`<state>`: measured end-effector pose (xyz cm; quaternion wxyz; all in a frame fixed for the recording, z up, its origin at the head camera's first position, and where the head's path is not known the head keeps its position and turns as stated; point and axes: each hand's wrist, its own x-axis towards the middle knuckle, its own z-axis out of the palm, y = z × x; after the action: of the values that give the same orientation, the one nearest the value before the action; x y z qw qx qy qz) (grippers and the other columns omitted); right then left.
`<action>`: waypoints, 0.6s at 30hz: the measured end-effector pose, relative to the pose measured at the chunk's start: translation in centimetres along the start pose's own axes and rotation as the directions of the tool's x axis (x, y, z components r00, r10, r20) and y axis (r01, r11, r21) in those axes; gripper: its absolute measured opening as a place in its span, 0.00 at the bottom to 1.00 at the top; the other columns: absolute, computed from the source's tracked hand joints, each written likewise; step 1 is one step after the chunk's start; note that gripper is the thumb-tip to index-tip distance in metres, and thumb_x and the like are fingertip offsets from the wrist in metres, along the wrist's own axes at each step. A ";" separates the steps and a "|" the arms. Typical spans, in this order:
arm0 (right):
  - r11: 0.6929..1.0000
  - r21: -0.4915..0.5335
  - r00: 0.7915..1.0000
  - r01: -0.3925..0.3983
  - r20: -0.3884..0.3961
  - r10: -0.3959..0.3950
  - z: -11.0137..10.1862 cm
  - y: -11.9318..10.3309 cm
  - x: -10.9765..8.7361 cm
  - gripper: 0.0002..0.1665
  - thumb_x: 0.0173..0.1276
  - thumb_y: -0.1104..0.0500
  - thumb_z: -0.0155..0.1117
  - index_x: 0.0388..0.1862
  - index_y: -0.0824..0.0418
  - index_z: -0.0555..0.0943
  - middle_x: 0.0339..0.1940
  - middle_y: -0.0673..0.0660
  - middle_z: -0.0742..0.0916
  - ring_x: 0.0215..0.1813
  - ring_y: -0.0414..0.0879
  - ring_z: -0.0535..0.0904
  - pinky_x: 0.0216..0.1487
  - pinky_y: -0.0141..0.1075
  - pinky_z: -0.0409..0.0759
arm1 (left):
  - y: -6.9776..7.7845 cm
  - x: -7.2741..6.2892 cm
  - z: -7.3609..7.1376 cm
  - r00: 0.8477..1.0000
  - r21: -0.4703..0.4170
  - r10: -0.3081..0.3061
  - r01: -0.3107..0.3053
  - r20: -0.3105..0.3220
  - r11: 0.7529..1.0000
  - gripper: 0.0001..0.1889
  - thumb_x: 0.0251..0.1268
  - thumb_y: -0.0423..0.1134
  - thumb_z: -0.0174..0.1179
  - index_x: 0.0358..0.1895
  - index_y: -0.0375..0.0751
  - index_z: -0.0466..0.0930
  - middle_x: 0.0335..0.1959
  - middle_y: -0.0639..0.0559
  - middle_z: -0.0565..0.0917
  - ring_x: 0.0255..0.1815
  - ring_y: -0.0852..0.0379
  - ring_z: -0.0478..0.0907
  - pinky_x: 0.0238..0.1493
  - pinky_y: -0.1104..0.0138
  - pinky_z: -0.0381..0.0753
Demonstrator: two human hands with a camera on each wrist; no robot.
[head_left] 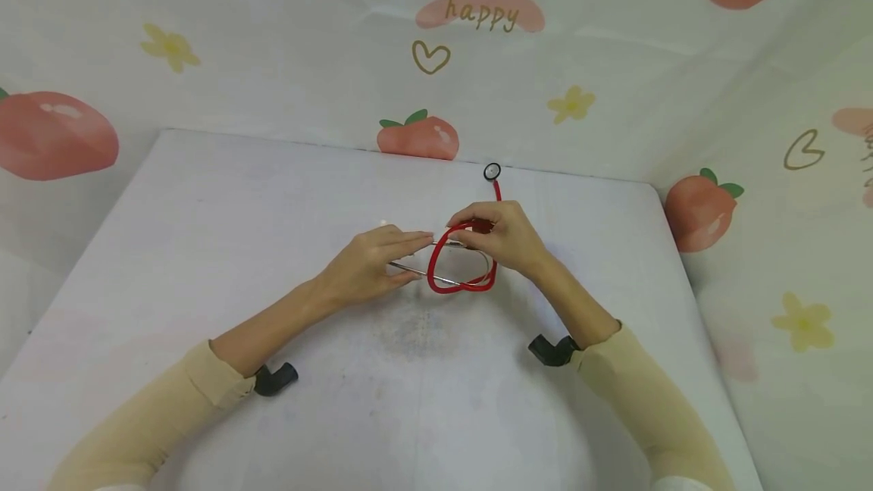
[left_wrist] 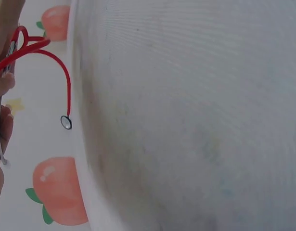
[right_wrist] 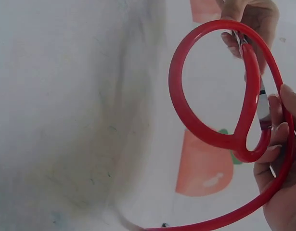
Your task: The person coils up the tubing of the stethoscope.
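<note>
A stethoscope with red tubing (head_left: 433, 267) is held above the white table between both hands. My left hand (head_left: 364, 265) grips its metal ear tubes (head_left: 409, 269), thumb below and fingers above. With thumb and fingers, my right hand (head_left: 508, 237) pinches the red tubing. The tubing curls into a loop (right_wrist: 175, 79), clearest in the right wrist view. Beyond the right hand, the round chest piece (head_left: 492, 171) with a black rim hangs from the tube's far end; it also shows in the left wrist view (left_wrist: 66, 122). The ear tips are mostly hidden by the left hand.
The white table (head_left: 273, 195) spreads beneath both arms. A printed cloth with peaches, flowers and hearts (head_left: 307, 44) rises behind it and along the right side. Black curved pieces (head_left: 276, 379) stick out by both sleeve cuffs.
</note>
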<state>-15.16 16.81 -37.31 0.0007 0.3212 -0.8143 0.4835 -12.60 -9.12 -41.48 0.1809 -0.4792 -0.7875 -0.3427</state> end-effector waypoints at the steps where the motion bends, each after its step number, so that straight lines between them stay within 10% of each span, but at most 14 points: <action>1: 1.000 0.005 1.000 -0.008 0.006 0.008 -0.1 -0.2 0.0 0.09 0.59 0.72 0.73 0.40 0.68 0.88 0.34 0.57 0.89 0.28 0.46 0.81 0.30 0.32 0.82 | 0.0 0.0 0.0 1.000 0.000 0.003 -0.003 -0.002 1.000 0.32 0.45 0.35 0.80 0.58 0.34 0.82 0.57 0.46 0.84 0.42 0.53 0.82 0.45 0.59 0.81; 10: 1.000 0.016 1.000 0.004 0.025 -0.004 -0.9 -2.9 0.6 0.10 0.59 0.76 0.69 0.41 0.74 0.86 0.34 0.65 0.88 0.33 0.51 0.82 0.34 0.29 0.80 | 0.2 0.2 -0.1 1.000 -0.018 0.016 -0.016 0.001 1.000 0.34 0.46 0.35 0.79 0.62 0.36 0.80 0.56 0.47 0.84 0.43 0.54 0.82 0.44 0.64 0.82; 18: 0.999 0.017 0.999 -0.034 -0.005 0.034 -0.4 0.6 0.9 0.10 0.59 0.72 0.72 0.41 0.68 0.88 0.35 0.59 0.89 0.37 0.48 0.84 0.38 0.29 0.81 | 0.4 0.4 -0.1 1.000 -0.055 0.019 -0.019 0.000 0.998 0.35 0.47 0.34 0.79 0.63 0.39 0.78 0.56 0.50 0.84 0.42 0.56 0.82 0.44 0.60 0.83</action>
<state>-16.33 16.84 -37.33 -0.0079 0.3060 -0.8156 0.4910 -12.50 -8.81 -40.99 0.1707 -0.4913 -0.7733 -0.3625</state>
